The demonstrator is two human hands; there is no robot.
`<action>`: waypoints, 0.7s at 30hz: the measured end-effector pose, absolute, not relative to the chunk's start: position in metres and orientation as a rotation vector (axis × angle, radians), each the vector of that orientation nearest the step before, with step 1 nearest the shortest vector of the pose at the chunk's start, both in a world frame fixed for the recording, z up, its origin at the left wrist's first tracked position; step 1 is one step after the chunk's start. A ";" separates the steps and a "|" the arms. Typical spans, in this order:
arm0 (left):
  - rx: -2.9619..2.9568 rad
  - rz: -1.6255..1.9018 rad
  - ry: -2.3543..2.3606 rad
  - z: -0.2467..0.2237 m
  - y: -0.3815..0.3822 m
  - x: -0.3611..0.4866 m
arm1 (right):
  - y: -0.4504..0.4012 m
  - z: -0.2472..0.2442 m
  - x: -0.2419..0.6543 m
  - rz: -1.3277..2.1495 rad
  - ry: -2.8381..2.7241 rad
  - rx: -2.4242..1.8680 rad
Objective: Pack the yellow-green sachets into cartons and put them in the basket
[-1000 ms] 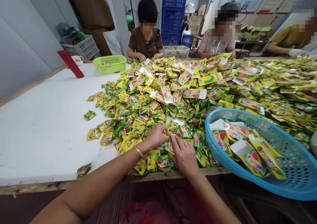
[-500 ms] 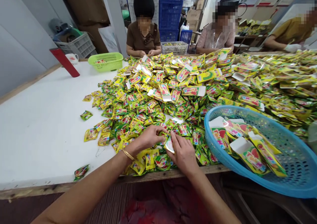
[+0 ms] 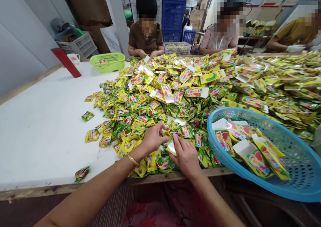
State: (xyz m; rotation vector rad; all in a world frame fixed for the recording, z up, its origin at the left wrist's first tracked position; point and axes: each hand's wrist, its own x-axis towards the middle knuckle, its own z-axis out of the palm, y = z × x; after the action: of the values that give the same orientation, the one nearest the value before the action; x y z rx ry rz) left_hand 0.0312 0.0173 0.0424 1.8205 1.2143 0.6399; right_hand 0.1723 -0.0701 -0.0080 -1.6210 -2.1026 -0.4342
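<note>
Held in my right hand [image 3: 185, 154] is a small candy box [image 3: 171, 148], its white end facing up and left. The fingers lie along its right side and cover most of it. Just left of the box is my left hand [image 3: 154, 138], with a gold bangle on its wrist. Its thumb and forefinger are curled with a gap between them, over the candy packets, and I see nothing gripped there. Small green and yellow candy packets [image 3: 130, 115] lie heaped around and under both hands. Printed boxes with white open flaps [image 3: 167, 93] lie on the heap beyond.
A blue oval basket [image 3: 213, 140] holding several boxes [image 3: 255, 158] stands at the right by the table edge. On the white table [image 3: 50, 126] are a green basket [image 3: 107, 66], a red cylinder [image 3: 66, 63] and a mug [image 3: 74, 59]. Co-workers [image 3: 145, 36] sit across the heap.
My left hand has shifted slightly up and away from the box, and its thumb and forefinger have parted. My right hand stays almost still with the box.
</note>
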 end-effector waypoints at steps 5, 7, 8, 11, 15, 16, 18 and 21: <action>1.824 0.556 1.107 0.040 0.017 0.043 | -0.072 -0.007 0.174 -0.421 -2.067 -1.669; 1.667 0.479 0.981 0.040 0.017 0.041 | -0.072 -0.006 0.174 -0.410 -2.038 -1.676; 1.579 0.456 0.947 0.041 0.017 0.039 | -0.071 -0.006 0.174 -0.406 -2.034 -1.671; 1.423 0.453 0.986 0.043 0.012 0.036 | -0.070 -0.005 0.173 -0.411 -2.059 -1.641; 1.533 0.489 1.043 0.050 0.003 0.047 | -0.071 -0.007 0.175 -0.457 -2.069 -1.628; 1.569 0.497 1.031 0.052 0.002 0.051 | -0.071 -0.007 0.176 -0.475 -2.061 -1.630; 1.590 0.500 0.988 0.055 0.002 0.054 | -0.072 -0.008 0.177 -0.518 -2.039 -1.627; 1.531 0.477 0.909 0.058 0.003 0.051 | -0.073 -0.007 0.177 -0.571 -2.038 -1.584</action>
State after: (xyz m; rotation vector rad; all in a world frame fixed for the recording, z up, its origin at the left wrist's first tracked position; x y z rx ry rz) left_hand 0.0507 0.0026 0.0583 1.5310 0.9086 0.4766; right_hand 0.1775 -0.0730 -0.0074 -1.5838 -2.0376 -0.5713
